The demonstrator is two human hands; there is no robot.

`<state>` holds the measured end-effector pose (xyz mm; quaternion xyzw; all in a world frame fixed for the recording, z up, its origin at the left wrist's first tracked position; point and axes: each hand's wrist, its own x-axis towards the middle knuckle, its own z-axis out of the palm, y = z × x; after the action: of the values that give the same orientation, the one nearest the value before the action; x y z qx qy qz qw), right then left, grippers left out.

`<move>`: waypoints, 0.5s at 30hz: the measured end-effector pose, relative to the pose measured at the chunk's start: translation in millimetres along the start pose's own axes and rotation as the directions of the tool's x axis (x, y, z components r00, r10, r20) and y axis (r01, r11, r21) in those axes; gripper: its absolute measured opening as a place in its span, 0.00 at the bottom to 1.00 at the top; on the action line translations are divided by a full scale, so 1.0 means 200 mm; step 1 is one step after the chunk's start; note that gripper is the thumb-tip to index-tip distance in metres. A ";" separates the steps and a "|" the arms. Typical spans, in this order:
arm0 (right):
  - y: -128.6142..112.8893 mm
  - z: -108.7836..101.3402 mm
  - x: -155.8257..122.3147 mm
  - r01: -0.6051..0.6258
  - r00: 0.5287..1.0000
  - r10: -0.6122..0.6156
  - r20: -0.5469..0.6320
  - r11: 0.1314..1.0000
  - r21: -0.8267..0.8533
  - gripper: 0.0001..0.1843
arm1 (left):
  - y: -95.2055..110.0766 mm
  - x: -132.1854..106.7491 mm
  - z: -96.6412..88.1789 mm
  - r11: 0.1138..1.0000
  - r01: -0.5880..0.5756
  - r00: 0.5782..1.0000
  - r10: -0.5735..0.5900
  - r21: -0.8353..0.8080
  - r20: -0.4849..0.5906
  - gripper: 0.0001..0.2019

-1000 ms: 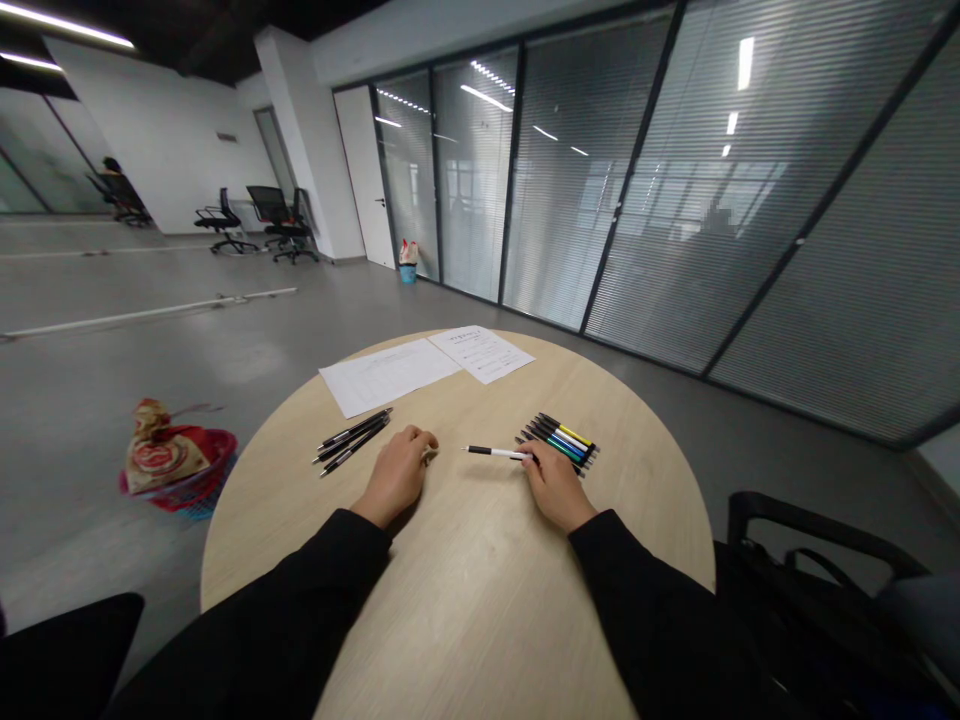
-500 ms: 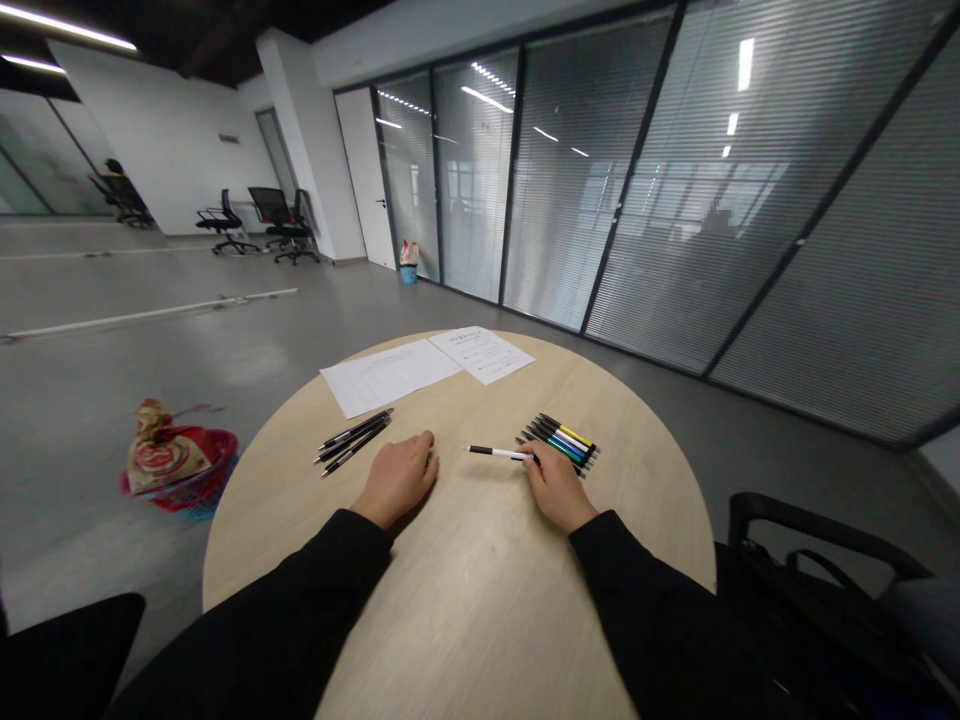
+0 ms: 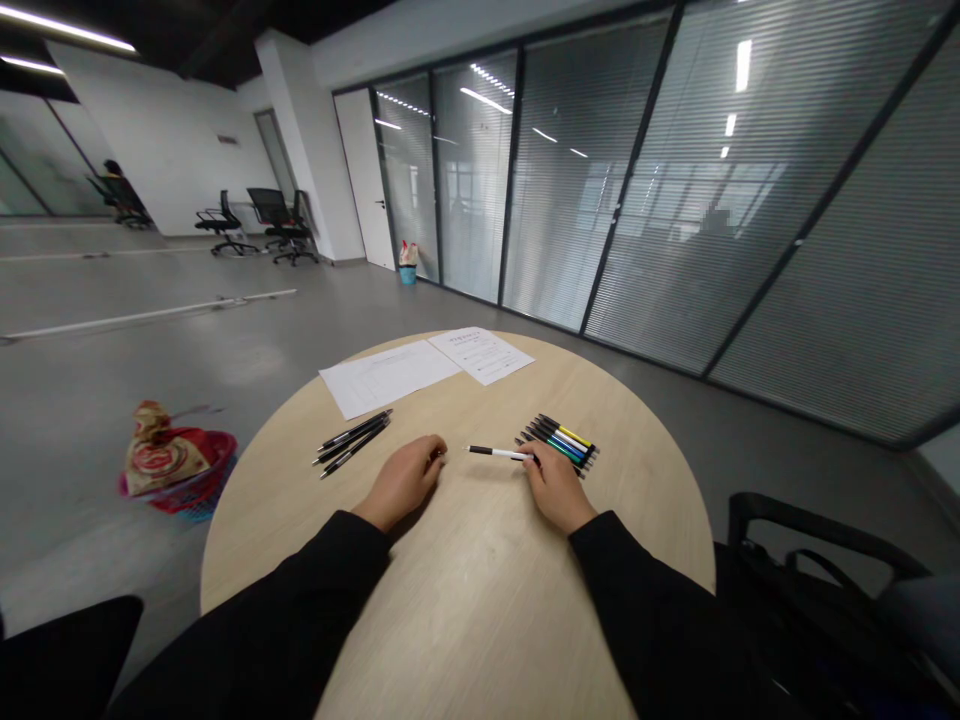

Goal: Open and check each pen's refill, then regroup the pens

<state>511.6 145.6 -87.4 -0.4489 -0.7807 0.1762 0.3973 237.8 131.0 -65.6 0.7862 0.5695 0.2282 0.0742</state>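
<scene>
Black-and-white retractable pen [image 3: 495,452] pinched by the right hand [image 3: 556,488], low over a round pale-wood table [image 3: 480,620]

Right fingers [image 3: 534,468], pressed together, grip the pen's near end, just beside a tight row of pens with yellow, white and green barrels [image 3: 559,441]. The left hand [image 3: 403,482] rests on the wood, fingers curled together around nothing visible, between that pen and three black pens [image 3: 352,443].
</scene>
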 end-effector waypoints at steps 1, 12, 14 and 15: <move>0.00 0.00 0.00 0.000 1.000 0.000 -0.006 1.000 0.000 0.11 | 0.00 0.00 0.00 0.999 0.009 1.000 -0.010 -0.042 -0.013 0.08; 0.00 0.01 0.00 0.007 1.000 -0.006 -0.021 1.000 0.011 0.11 | 0.09 0.00 0.00 0.891 0.168 0.976 -0.210 -0.421 -0.054 0.14; 0.00 0.00 0.00 0.013 1.000 -0.013 -0.015 1.000 0.016 0.11 | 0.10 0.00 0.01 0.852 0.187 0.972 -0.232 -0.488 -0.032 0.19; 0.00 0.00 0.00 0.016 1.000 -0.015 -0.012 1.000 0.016 0.11 | 0.11 0.00 0.02 0.833 0.201 0.969 -0.246 -0.516 -0.020 0.20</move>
<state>510.6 144.5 -87.5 -0.4406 -0.7803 0.1768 0.4071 257.9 125.2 -60.7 0.6559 0.5794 0.3938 0.2811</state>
